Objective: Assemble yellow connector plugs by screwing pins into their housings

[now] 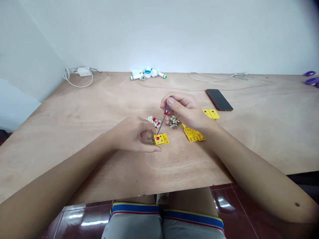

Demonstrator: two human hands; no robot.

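In the head view, my right hand (183,108) grips a small screwdriver (166,110) with a purplish-red handle. Its thin shaft slants down to the left, and the tip meets a yellow plug half (164,138) near its round red part. Metal pins stick out from the left side of this plug. My left hand (137,134) curves around the pin end, thumb along the near edge and fingers at the far edge, steadying it on the table. Just beyond lie a pile of white and red pieces (157,123) and a heap of small metal parts (174,122).
More yellow plug shells (193,134) lie under my right forearm, with yellow covers (211,114) farther right. A phone (219,99) lies behind them. White tubular fittings (148,73), a white cable with adapter (84,71), a thin cord (214,79) and purple-handled scissors (311,81) line the back.
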